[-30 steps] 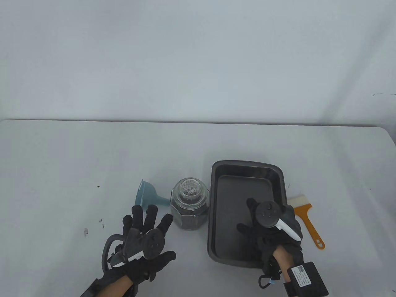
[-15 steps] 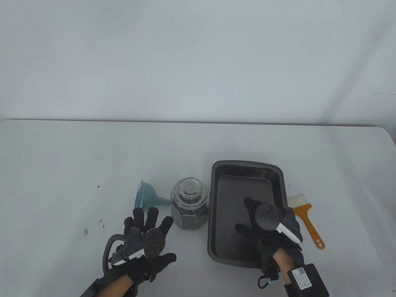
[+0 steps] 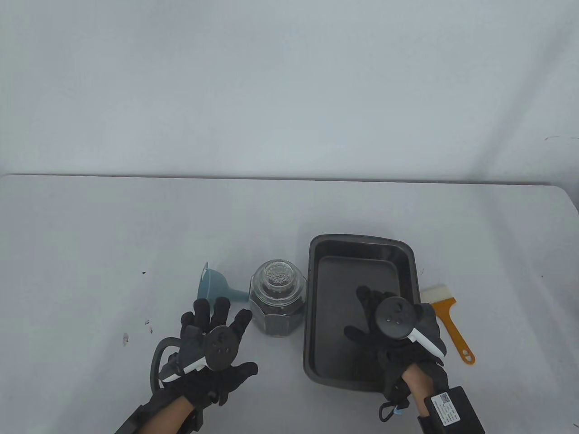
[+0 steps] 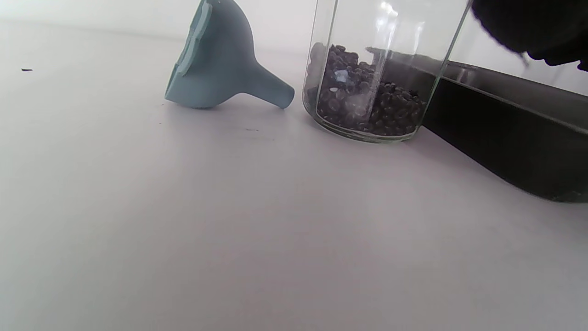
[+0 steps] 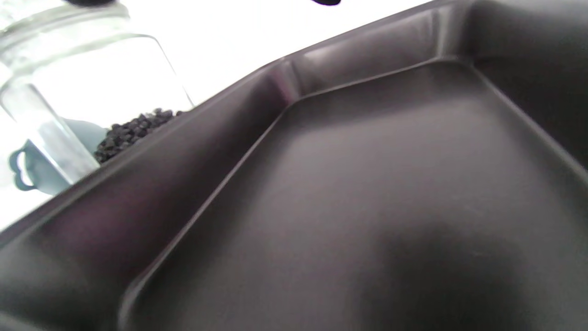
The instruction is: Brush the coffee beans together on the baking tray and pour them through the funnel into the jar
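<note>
1. Table view: The left hand (image 3: pixel 212 352) hovers over the table (image 3: pixel 90 253), fingers spread and holding nothing, its fingertips near the jar (image 3: pixel 278 298) and the funnel (image 3: pixel 217 287). The right hand (image 3: pixel 393 330) hangs over the near part of the baking tray (image 3: pixel 362 242), fingers relaxed and apart, holding nothing. The funnel lies on its side just left of the jar. The brush (image 3: pixel 448 321) lies on the table just right of the tray.
2. Left wrist view: The coffee beans (image 4: pixel 363 105) fill the bottom of the upright glass jar (image 4: pixel 381 55). The funnel (image 4: pixel 220 59) lies beside it, spout toward the jar. The tray wall (image 4: pixel 505 133) stands just right of the jar.
3. Right wrist view: The tray floor (image 5: pixel 367 207) shows no beans. The jar (image 5: pixel 92 82) with beans stands beyond the tray's wall.
</note>
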Motion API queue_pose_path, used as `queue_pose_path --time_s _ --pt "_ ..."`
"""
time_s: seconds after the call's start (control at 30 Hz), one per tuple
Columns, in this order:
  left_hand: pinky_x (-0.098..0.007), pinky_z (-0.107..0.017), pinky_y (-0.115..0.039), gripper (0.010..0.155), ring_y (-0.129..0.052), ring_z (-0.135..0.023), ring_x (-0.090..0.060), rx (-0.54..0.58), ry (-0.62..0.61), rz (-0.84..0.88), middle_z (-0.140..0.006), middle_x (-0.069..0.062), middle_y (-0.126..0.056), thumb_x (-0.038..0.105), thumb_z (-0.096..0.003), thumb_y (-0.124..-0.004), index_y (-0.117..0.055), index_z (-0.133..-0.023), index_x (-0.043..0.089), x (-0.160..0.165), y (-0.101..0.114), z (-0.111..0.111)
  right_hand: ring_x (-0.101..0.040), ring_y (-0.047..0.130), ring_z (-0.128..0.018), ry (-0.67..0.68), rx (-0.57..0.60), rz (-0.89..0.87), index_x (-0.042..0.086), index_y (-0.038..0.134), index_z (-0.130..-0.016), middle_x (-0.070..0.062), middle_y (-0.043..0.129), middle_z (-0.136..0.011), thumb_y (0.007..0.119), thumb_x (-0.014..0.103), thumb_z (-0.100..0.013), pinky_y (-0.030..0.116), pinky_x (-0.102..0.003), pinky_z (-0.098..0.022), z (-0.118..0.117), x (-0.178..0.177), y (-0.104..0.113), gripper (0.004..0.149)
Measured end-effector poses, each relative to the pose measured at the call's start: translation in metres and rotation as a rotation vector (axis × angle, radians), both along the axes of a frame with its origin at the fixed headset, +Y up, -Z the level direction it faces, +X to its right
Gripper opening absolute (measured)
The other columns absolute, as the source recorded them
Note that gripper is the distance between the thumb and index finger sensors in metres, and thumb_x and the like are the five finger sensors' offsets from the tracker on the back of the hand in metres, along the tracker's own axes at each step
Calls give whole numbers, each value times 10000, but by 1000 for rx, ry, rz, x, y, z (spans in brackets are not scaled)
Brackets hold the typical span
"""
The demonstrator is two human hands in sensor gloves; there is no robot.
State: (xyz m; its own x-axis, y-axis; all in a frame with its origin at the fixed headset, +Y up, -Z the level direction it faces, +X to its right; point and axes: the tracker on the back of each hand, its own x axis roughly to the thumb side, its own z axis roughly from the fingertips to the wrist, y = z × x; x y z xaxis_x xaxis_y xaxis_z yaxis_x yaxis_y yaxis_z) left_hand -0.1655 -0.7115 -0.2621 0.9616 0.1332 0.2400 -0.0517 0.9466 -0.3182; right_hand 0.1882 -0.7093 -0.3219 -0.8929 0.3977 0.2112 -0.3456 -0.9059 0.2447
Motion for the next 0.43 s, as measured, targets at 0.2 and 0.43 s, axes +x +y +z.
queue_pose_path --time_s 0.2,0.43 --pt "-710 -745 -135 967 17 -1089 -511 -29 -10 17 -1151 -106 67 801 -398 -607 -16 -1061 420 -1 -2 0 -530 364 -970 1 -11 -15 276 181 -1008 -234 417 -1065 635 623 -390 335 -722 -650 2 -2 -1 842" --pt "-708 -746 -135 965 14 -1089 -506 -41 -22 27 -1150 -107 64 796 -399 -611 -19 -1060 418 -3 -3 3 -535 371 -964 28 -30 -9 274 179 -1007 -237 421 -1061 635 621 -391 343 -724 -645 4 -11 -4 841"
